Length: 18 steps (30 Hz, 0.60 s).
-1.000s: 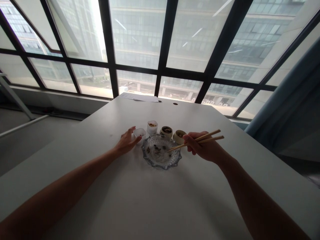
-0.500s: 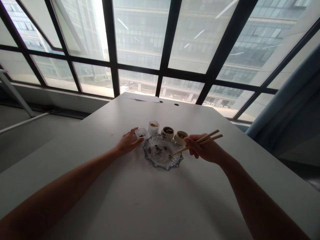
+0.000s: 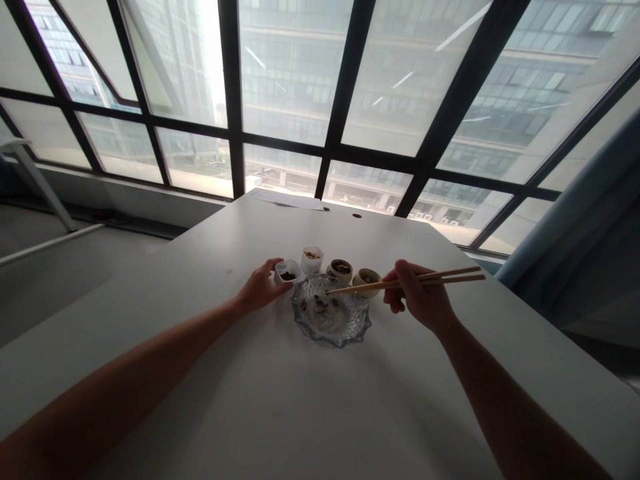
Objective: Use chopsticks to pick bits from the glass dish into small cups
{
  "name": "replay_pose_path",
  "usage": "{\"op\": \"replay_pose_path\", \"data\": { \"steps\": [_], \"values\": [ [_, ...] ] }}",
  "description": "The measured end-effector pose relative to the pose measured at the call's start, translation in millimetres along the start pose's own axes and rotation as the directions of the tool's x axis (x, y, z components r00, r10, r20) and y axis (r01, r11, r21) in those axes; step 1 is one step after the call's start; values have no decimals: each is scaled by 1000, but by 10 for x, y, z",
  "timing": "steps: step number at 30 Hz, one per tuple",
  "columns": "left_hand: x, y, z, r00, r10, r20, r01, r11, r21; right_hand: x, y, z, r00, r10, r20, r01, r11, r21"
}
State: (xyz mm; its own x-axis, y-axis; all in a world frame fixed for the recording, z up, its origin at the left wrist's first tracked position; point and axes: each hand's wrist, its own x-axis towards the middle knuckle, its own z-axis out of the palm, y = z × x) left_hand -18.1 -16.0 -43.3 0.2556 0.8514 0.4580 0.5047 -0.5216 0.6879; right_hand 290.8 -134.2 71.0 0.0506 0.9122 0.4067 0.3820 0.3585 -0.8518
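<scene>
My right hand (image 3: 423,300) is closed around a pair of wooden chopsticks (image 3: 460,275). Their tips hover over the far part of a clear scalloped glass dish (image 3: 345,339); whether they pinch anything is too small to tell. Several small dark pieces (image 3: 320,303) lie in the dish. With thumb and fingers around it, my left hand (image 3: 259,288) grips a small white cup (image 3: 283,265) holding dark bits, left of the dish. Behind the dish stand another white cup (image 3: 313,267) with light brown pieces and two pale round pots, one (image 3: 336,280) with dark contents, the other (image 3: 364,292) partly behind the chopsticks.
Everything stands on a white table (image 3: 300,400). At its far end lie sheets of paper (image 3: 300,203) beside two dark round holes. Beyond are large black-framed windows (image 3: 285,147), with a blue curtain (image 3: 575,207) at the right.
My right hand has shifted right, and the chopsticks now lie flatter with their tips farther back over the dish. The cup at my left hand now tilts more toward me, showing its dark contents.
</scene>
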Motion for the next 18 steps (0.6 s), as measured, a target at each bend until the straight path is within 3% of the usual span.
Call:
{"op": "replay_pose_path", "data": {
  "steps": [3,5,8,11,15,18],
  "values": [
    [-7,11,14,999,41,-31,-44,996,-75,-54,34,151,993,-42,-112,49,997,62],
    [-9,11,22,997,62,-38,-66,993,-99,-107,60,290,983,-143,-115,147,989,33],
    [-8,5,30,997,73,-39,-77,990,-120,-131,118,529,938,-344,46,347,933,-97],
    [-11,6,33,997,71,-44,-76,989,-128,-54,168,757,879,-422,222,465,862,-201],
    [-15,21,34,998,48,-42,-52,994,-99,63,177,915,854,-403,328,485,844,-228],
    [-13,34,26,999,39,-36,-42,996,-83,61,160,840,910,-361,201,405,876,-261]
  ]
}}
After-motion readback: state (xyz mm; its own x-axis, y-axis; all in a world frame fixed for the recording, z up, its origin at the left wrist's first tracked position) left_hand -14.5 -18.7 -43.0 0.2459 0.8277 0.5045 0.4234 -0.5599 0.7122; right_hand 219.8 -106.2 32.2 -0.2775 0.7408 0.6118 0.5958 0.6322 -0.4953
